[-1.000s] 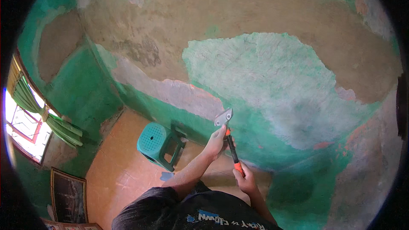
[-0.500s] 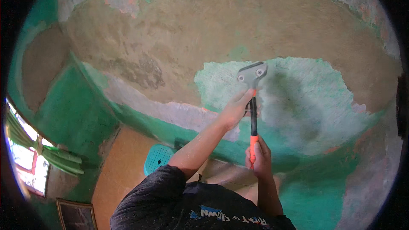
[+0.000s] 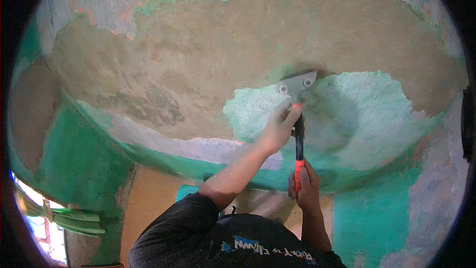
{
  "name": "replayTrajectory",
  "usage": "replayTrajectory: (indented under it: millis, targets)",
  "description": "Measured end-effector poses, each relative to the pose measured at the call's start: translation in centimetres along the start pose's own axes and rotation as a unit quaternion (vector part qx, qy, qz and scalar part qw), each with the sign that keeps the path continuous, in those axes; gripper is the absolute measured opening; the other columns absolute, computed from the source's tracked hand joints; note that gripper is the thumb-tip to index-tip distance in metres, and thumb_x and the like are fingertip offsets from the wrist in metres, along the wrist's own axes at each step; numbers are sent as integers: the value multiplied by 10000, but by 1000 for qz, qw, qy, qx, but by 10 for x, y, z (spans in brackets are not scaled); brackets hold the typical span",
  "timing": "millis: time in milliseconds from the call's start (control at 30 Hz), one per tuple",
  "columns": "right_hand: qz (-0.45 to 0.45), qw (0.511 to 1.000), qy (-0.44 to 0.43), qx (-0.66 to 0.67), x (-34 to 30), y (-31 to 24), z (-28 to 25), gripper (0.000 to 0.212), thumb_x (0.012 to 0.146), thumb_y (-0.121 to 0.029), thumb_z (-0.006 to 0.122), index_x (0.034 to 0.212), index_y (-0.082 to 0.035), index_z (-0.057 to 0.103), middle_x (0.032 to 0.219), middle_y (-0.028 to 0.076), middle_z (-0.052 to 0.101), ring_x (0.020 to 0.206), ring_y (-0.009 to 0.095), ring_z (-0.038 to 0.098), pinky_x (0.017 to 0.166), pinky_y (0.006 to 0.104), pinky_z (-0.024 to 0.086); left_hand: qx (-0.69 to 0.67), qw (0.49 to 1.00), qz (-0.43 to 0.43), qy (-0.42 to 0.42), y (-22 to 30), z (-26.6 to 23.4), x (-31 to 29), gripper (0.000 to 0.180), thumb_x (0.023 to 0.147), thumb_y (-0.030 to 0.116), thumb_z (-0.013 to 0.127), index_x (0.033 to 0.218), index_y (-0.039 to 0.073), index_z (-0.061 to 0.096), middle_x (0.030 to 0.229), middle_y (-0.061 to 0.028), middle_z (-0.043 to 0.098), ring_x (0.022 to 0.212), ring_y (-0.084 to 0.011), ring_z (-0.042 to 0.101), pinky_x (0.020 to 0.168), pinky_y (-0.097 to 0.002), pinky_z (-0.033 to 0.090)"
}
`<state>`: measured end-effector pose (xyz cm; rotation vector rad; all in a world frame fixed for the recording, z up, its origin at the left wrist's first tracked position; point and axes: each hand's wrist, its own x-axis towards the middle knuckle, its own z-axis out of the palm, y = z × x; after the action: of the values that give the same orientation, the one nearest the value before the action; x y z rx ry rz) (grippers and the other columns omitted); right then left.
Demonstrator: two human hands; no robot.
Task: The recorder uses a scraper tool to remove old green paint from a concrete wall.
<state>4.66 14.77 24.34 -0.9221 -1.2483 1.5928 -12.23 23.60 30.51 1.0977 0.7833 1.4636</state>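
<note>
Nearest, a dark shirt (image 3: 188, 231) is filling the lower edge. At 12 o'clock from it, slightly to the right, the right hand (image 3: 306, 187) is gripping the orange butt of a long-handled scraper (image 3: 299, 141), probably to be steering and backing it from the end. At 11 o'clock from there, the blurred left hand (image 3: 280, 128) is wrapping the handle just below the head; this wide two-handed spacing is likely keeping the broad blade from twisting. The scraper's grey head is lying at 12 o'clock from the right hand, spanning the border between a pale green patch (image 3: 372, 94) and brown plaster (image 3: 198, 62), its edge tilting up toward 2 o'clock. Whether it is touching the wall I cannot tell. Farther off, from the head, a turquoise stool (image 3: 185, 191) is showing between 7 and 8 o'clock, and a tied green curtain (image 3: 77, 222) is hanging at 8, presumably gathered to be letting window light in.
</note>
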Motion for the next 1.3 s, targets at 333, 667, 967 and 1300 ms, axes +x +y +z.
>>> replayTrajectory:
  millis: [333, 667, 967, 1300]
  targets:
    - [15, 999, -3, 32, 5, 9, 3, 476, 1046, -332, 441, 1409, -23, 441, 633, 19, 494, 417, 92, 420, 378, 250, 353, 12, 999, 51, -6, -9, -15, 3, 281, 1049, 340, 492, 1090, 63, 521, 786, -30, 602, 669, -133, 616, 607, -297, 520]
    - [24, 997, 1, 73, -5, 39, -2, 500, 1041, -357, 471, 1410, -21, 436, 634, 31, 505, 422, 101, 435, 389, 259, 373, -45, 999, -10, -7, -17, -15, -18, 250, 1049, 306, 503, 1101, 64, 539, 785, -19, 601, 679, -115, 607, 594, -279, 500]
    - [-23, 1000, 4, 0, 7, -2, 13, 471, 1042, -346, 457, 1372, -10, 479, 624, 15, 490, 417, 86, 423, 389, 251, 362, 1, 999, 39, 18, 7, -11, 3, 251, 1045, 304, 516, 1042, 55, 550, 778, -17, 596, 666, -101, 588, 585, -268, 476]
    - [-5, 1000, -17, -12, 7, 3, 8, 440, 1062, -298, 406, 1420, -43, 430, 634, 28, 484, 405, 100, 406, 385, 254, 361, 37, 996, 73, 21, -5, -16, 4, 275, 1051, 338, 488, 1017, 66, 517, 815, -37, 614, 692, -125, 622, 603, -280, 518]
